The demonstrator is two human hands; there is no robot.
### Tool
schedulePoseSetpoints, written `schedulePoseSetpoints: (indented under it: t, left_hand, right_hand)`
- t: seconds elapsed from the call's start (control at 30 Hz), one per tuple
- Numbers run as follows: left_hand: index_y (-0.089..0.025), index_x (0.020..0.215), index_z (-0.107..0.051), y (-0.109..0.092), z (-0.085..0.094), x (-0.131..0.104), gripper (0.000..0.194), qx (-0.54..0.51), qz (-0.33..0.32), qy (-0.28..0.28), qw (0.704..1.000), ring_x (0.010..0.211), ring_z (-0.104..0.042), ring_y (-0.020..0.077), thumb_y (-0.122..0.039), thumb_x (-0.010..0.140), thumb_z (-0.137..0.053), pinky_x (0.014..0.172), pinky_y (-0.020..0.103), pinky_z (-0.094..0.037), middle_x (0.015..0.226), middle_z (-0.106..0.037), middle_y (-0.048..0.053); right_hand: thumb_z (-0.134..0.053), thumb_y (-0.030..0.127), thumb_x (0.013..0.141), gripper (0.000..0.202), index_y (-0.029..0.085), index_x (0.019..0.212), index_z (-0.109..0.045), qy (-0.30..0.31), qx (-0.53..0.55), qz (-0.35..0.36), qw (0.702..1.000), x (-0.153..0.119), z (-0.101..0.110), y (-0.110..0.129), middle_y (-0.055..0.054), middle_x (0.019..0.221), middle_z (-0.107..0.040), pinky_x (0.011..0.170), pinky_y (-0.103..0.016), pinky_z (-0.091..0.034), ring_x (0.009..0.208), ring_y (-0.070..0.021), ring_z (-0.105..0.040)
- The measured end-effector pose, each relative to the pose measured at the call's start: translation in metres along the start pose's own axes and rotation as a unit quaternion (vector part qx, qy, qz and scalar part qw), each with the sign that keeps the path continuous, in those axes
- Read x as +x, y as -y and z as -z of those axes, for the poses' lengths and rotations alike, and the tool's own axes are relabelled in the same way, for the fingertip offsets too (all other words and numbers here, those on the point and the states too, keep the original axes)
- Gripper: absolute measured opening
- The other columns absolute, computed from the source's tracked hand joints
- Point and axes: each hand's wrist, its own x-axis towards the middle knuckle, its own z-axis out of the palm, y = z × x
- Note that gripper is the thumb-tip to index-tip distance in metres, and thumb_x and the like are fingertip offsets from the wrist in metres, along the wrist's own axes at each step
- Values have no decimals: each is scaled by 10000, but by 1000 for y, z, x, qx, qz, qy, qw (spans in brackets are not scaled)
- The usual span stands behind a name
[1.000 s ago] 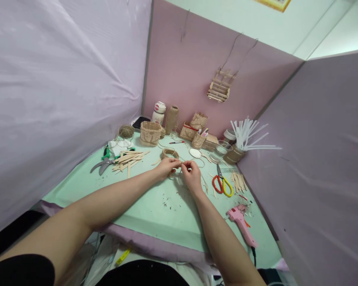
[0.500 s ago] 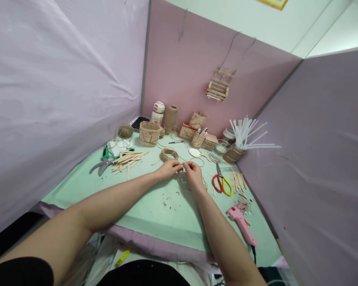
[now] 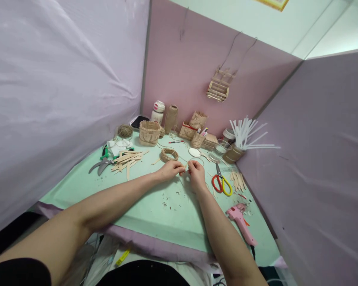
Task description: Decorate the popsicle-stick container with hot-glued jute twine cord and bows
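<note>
My left hand [image 3: 172,170] is closed in a pinch above the middle of the green table, just in front of a coil of twine [image 3: 169,154]. Facing it, my right hand [image 3: 195,173] also pinches, its fingertips a small gap from the left ones. A thin, light strand of twine [image 3: 185,167] shows between the fingertips of both hands. Loose twine trails near the right hand, and its far part is hard to follow. A white disc [image 3: 194,152] lies just beyond my right hand.
Scissors [image 3: 222,186] and a pink glue gun [image 3: 241,224] lie at the right. Wooden sticks [image 3: 128,159] and pruning shears [image 3: 102,165] are at the left. Along the back stand a woven basket [image 3: 149,134], a wrapped bottle [image 3: 171,120] and a holder of white sticks [image 3: 233,154].
My right hand has moved slightly right, away from my left hand, so the gap between their fingertips is wider. The clear round shape seen under the hands no longer shows.
</note>
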Motion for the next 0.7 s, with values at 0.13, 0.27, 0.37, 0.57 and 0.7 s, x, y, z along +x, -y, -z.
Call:
schedulePoseSetpoints:
  t: [0.13, 0.27, 0.37, 0.57, 0.7]
  left_hand:
    - [-144, 626, -639, 4, 1, 2, 242, -15, 0, -22, 1000, 703, -552, 159, -270, 793, -519, 700, 266, -410, 704, -647, 40]
    - [-140, 637, -651, 7, 2, 3, 269, -27, 1, -27, 999, 684, -549, 151, -287, 809, -507, 680, 258, -414, 708, -647, 37]
    - [-133, 677, -674, 9, 2, 3, 269, -34, 3, -28, 999, 663, -540, 141, -293, 815, -508, 652, 251, -403, 708, -647, 35]
    - [-130, 1004, -706, 10, -1, 2, 283, -96, 28, -22, 995, 620, -528, 121, -216, 804, -524, 583, 231, -397, 752, -671, 37]
    - [-100, 1145, -643, 9, -3, 3, 382, -180, 63, -25, 981, 642, -573, 118, -188, 777, -592, 608, 230, -435, 775, -687, 50]
  right_hand:
    - [-633, 458, 706, 271, 198, 725, -556, 21, 17, 5, 1000, -1, 3, 9, 57, 569, -472, 519, -242, -346, 522, -105, -409]
    - [-645, 468, 711, 283, 199, 697, -558, 31, 26, 10, 999, -3, 2, 15, 48, 581, -470, 526, -241, -355, 529, -104, -408]
    - [-579, 528, 765, 343, 197, 677, -556, 36, 29, 5, 999, -4, 2, 16, 32, 589, -475, 523, -245, -363, 535, -111, -420]
    - [-561, 541, 791, 411, 181, 595, -591, 38, -2, -29, 999, -3, 4, 9, 11, 536, -493, 470, -251, -297, 504, -117, -403]
    - [-597, 548, 768, 410, 168, 618, -640, 58, 5, -51, 997, -1, 3, 5, -13, 577, -564, 465, -243, -294, 538, -124, -450]
